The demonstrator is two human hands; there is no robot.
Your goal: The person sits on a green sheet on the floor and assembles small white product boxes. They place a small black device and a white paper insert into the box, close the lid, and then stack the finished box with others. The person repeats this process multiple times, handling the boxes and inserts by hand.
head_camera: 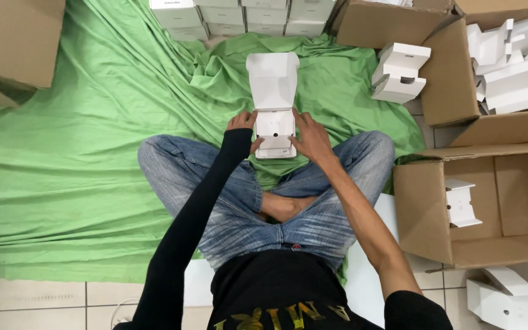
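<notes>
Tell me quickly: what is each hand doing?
Left hand: grips the left side of the small white box.
Right hand: grips the box's right side.

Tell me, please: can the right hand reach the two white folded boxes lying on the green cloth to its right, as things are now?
Probably yes. The right hand rests on the open white box, and the two white folded boxes lie on the green cloth with nothing between. But the hand would have to leave the box.
</notes>
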